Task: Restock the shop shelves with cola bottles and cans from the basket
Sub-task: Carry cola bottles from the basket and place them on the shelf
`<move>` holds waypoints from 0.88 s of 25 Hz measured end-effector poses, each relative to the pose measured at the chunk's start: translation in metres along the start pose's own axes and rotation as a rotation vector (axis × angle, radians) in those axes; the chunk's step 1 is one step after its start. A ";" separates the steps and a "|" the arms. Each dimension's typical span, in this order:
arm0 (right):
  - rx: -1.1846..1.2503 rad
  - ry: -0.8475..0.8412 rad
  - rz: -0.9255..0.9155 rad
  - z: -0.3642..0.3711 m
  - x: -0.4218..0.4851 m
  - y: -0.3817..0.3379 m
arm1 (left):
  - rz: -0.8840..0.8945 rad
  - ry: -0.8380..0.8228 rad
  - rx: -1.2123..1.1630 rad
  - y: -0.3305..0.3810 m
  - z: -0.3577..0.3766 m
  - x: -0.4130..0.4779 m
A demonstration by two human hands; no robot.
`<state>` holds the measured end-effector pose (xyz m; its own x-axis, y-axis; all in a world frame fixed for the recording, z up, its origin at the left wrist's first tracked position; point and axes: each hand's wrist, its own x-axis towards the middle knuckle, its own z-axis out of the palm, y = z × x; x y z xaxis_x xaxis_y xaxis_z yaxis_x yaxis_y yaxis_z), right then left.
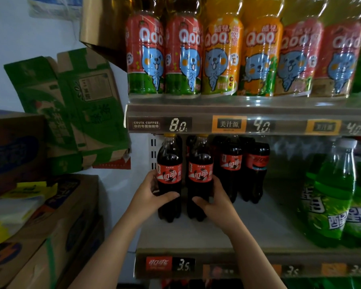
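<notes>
Two dark cola bottles with red labels and yellow caps stand upright side by side at the left end of the middle shelf (248, 230). My left hand (152, 192) is wrapped around the left cola bottle (169, 163). My right hand (214, 199) grips the right cola bottle (200, 163). Behind and to the right stand more cola bottles (231, 163) in a row. The basket is out of view.
Qoo juice bottles (183, 57) fill the shelf above. Green soda bottles (331, 197) stand at the right of the middle shelf, with bare shelf between them and the colas. Stacked cardboard boxes (40, 205) and a green carton (75, 94) crowd the left side.
</notes>
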<state>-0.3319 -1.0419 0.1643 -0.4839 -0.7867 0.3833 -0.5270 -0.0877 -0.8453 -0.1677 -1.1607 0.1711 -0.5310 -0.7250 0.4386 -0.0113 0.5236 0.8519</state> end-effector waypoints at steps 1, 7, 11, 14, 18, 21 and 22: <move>-0.001 0.000 -0.006 0.000 0.000 0.000 | -0.004 0.005 0.004 -0.001 -0.001 0.001; 0.004 0.029 -0.038 0.003 -0.002 0.001 | -0.002 0.021 0.010 -0.002 -0.001 -0.001; -0.002 0.003 -0.031 0.000 -0.001 0.005 | 0.011 0.059 0.021 -0.004 0.003 -0.003; 0.030 -0.021 -0.031 -0.003 -0.003 0.006 | 0.010 0.075 0.009 -0.008 0.004 -0.002; 0.065 -0.013 -0.026 -0.002 -0.005 0.009 | 0.014 0.086 0.010 -0.007 0.007 -0.003; 0.068 -0.015 -0.021 -0.002 -0.007 0.009 | 0.011 0.090 0.003 -0.007 0.008 -0.004; 0.067 -0.018 -0.020 -0.003 -0.007 0.009 | 0.011 0.091 0.000 -0.007 0.008 -0.003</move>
<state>-0.3351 -1.0352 0.1547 -0.4603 -0.7953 0.3945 -0.4885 -0.1441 -0.8606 -0.1728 -1.1586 0.1610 -0.4522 -0.7566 0.4722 -0.0054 0.5318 0.8469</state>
